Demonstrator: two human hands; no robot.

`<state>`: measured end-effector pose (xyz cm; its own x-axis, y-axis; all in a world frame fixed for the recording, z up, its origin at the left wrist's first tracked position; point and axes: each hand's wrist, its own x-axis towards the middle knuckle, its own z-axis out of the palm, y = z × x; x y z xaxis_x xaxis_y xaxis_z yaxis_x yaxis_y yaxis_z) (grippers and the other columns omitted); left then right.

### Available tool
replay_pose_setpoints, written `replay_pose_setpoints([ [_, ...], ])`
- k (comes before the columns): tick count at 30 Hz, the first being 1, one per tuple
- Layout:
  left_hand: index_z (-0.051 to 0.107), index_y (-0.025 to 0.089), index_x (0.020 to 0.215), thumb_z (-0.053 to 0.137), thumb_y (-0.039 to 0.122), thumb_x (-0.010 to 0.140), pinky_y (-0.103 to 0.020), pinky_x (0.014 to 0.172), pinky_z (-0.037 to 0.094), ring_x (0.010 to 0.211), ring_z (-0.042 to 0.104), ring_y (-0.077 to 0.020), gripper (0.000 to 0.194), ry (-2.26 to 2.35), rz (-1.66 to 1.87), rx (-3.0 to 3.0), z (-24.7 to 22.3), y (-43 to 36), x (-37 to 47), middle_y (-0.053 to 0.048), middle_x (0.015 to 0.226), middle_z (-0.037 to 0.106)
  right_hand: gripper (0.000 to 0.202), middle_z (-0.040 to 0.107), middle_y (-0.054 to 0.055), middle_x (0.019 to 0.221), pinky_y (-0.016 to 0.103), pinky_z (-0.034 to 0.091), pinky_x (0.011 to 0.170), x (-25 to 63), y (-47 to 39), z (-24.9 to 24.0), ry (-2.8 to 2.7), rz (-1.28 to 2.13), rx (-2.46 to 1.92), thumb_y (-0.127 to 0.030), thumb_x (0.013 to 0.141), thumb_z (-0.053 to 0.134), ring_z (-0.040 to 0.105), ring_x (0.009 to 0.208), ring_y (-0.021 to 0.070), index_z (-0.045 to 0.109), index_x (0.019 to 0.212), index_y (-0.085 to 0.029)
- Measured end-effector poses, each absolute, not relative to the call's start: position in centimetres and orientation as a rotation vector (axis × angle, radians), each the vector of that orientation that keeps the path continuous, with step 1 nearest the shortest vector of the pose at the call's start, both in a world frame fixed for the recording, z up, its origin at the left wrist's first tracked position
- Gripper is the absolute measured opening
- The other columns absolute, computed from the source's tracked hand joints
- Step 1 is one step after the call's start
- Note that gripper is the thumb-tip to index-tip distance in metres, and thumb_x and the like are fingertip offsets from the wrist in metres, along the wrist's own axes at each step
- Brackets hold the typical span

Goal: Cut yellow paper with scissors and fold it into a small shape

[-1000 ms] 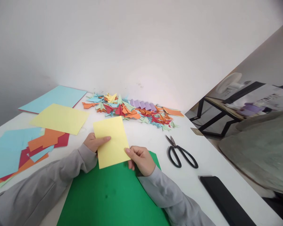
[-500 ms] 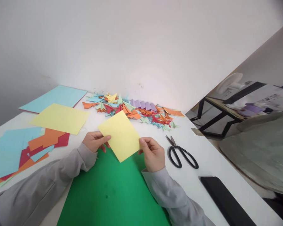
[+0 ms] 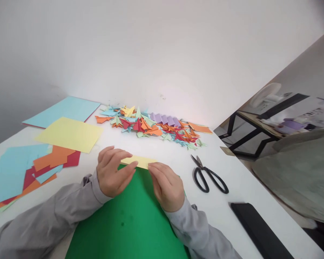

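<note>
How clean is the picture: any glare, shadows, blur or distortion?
Head view: no strong glare on the green sheet; faint shadow beside the scissors; the wall dims leftward. Head view, right side: lettering soft, black frame steeply slanted, probably lens distortion.

Loose, wrinkled light-grey long sleeves, cuffs gathered at both wrists.

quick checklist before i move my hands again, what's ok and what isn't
1. Left hand on the small yellow paper: ok, fingers at its left end.
2. Right hand on it: ok, fingertips at its right end.
3. Paper's edges lined up: cannot tell, seen too narrowly and partly covered.
4. Scissors out of the hands' way: ok, lying to the right.
5. Scissor blades closed: not ok, tips apart.
6. Green sheet below the hands: ok.
</note>
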<state>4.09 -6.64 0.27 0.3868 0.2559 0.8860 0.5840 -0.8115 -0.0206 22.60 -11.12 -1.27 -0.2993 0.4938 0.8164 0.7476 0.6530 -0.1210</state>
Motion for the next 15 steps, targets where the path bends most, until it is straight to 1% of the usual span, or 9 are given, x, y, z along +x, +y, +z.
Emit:
replay_pose_setpoints([
  [3, 0.060, 0.021, 0.078, 0.059, 0.010, 0.067, -0.044, 0.085, 0.040, 0.090, 0.054, -0.0192, 0.016, -0.679, -1.405, -2.380, -0.4, -6.5, 4.5, -0.004, 0.093, 0.061, 0.034, 0.064, 0.015, 0.091, 0.037, 0.052, 0.075, 22.6, -11.1, -1.5, -1.992, -0.326, -0.936, 0.004, 0.073, 0.049, 0.057, 0.091, 0.0212, 0.053, 0.104, -0.011],
  [6, 0.059, 0.020, 0.077, 0.059, 0.011, 0.068, -0.043, 0.083, 0.042, 0.089, 0.055, -0.0192, 0.013, -0.671, -1.363, -2.416, -0.7, -6.1, 4.4, -0.005, 0.092, 0.062, 0.035, 0.063, 0.015, 0.092, 0.037, 0.051, 0.075, 22.7, -11.0, -1.6, -1.996, -0.304, -0.922, 0.003, 0.074, 0.046, 0.056, 0.093, 0.0208, 0.053, 0.105, -0.011],
  [9, 0.059, 0.019, 0.073, 0.056, 0.010, 0.070, -0.041, 0.083, 0.043, 0.087, 0.055, -0.0180, 0.010, -0.660, -1.386, -2.404, -0.7, -6.0, 4.4, -0.005, 0.088, 0.064, 0.028, 0.063, 0.016, 0.094, 0.038, 0.051, 0.075, 22.6, -10.9, -1.3, -1.997, -0.364, -0.985, -0.001, 0.075, 0.050, 0.057, 0.093, 0.0217, 0.056, 0.100, -0.012],
  [12, 0.058, 0.017, 0.072, 0.054, 0.009, 0.071, -0.041, 0.084, 0.043, 0.089, 0.055, -0.0178, 0.009, -0.633, -1.403, -2.432, -0.8, -6.3, 4.7, -0.005, 0.089, 0.064, 0.020, 0.063, 0.014, 0.099, 0.043, 0.047, 0.079, 22.1, -11.1, -1.1, -2.034, -0.488, -1.099, -0.009, 0.074, 0.056, 0.055, 0.097, 0.0247, 0.060, 0.093, -0.015],
  [15, 0.058, 0.017, 0.072, 0.054, 0.006, 0.070, -0.040, 0.085, 0.043, 0.089, 0.055, -0.0174, 0.011, -0.594, -1.342, -2.482, -1.1, -6.8, 5.2, -0.005, 0.090, 0.065, 0.016, 0.065, 0.010, 0.097, 0.043, 0.042, 0.086, 21.6, -11.2, -1.2, -2.122, -0.520, -1.085, -0.010, 0.077, 0.053, 0.056, 0.097, 0.0218, 0.061, 0.090, -0.016],
])
